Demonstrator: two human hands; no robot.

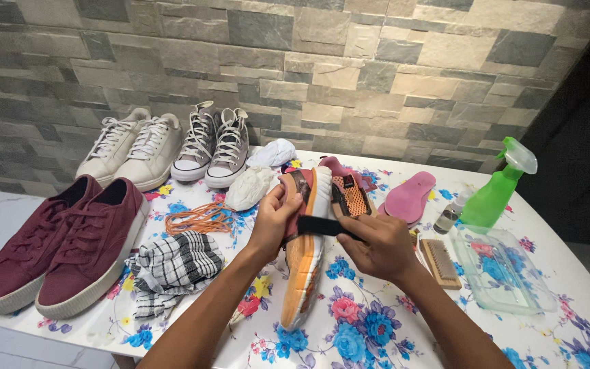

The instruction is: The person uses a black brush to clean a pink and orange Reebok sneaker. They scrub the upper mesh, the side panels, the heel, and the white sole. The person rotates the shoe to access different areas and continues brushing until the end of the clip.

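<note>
A table [377, 342] covered in a white oilcloth printed with blue and pink flowers stands against a wall of grey and beige stone blocks [349, 61]; pale floor tiles show at the far left.

Near the middle, the left hand [274, 219] grips the upper side of an orange-soled sneaker [305, 253], tipped on its side with the sole facing right. The right hand [377, 246] is closed on a black brush [322, 225] pressed across the sole's edge.

At the left lie a pair of maroon canvas shoes [63, 239], and far behind them white sneakers [131, 147] and grey high-tops [213, 143]. A checked cloth [175, 263] and orange laces [199, 219] lie just left of the hands.

To the right sit pink insoles [410, 195], a wooden scrub brush [440, 263], a small bottle [449, 215], a green spray bottle [496, 191] and a clear plastic tray [507, 273].
</note>
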